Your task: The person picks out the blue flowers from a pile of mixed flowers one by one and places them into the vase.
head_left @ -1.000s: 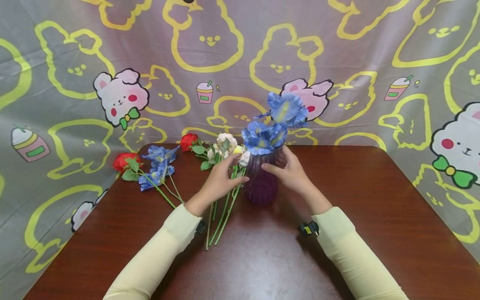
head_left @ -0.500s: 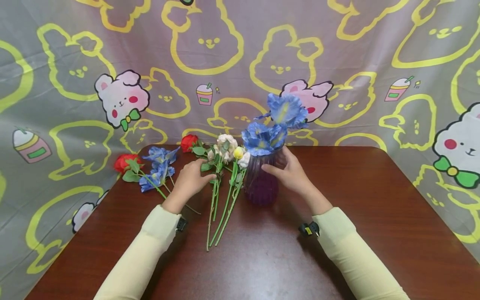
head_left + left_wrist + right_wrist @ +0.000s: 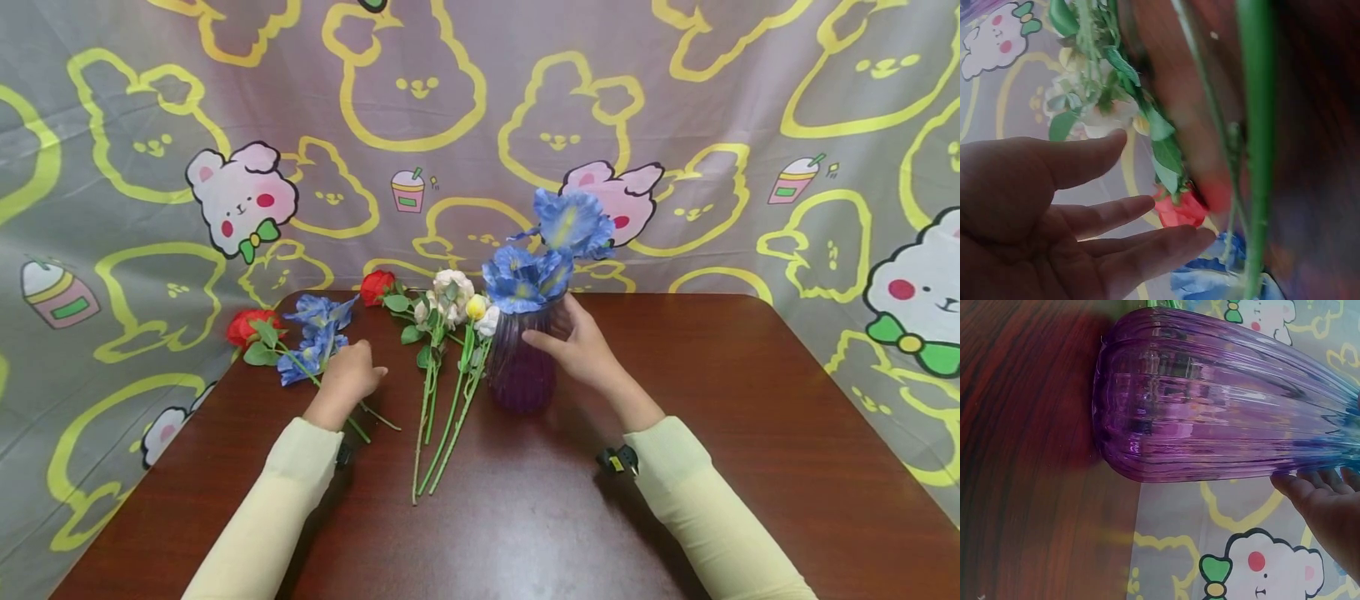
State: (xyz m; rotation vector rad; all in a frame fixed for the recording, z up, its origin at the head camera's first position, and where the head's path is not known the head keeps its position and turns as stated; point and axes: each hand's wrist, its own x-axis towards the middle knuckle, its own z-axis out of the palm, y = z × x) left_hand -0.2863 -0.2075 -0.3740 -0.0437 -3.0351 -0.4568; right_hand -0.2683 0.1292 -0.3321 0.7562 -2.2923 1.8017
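In the head view my left hand (image 3: 347, 379) is over the stems of the blue irises (image 3: 321, 312) lying at the left of the table. The left wrist view shows that hand (image 3: 1079, 219) with fingers and thumb stretched apart, holding nothing, beside a thick green stem (image 3: 1259, 125). A red rose (image 3: 246, 327) lies left of those irises. My right hand (image 3: 592, 354) holds the upper part of a ribbed purple vase (image 3: 521, 371), thumb in front. Its fingertips (image 3: 1291, 484) touch the vase wall in the right wrist view. Blue iris blooms (image 3: 573, 223) stand in the vase.
Between hand and vase lie white flowers (image 3: 454, 293), a yellow bud (image 3: 476, 307) and several long stems pointing toward the front. Another red rose (image 3: 377, 287) lies near the back edge. A printed cloth (image 3: 465, 125) hangs behind the brown table (image 3: 735, 467).
My left hand has left the vase's side and moved left, past the white flowers, to the stems of the lying irises. The right hand and the vase have stayed put.
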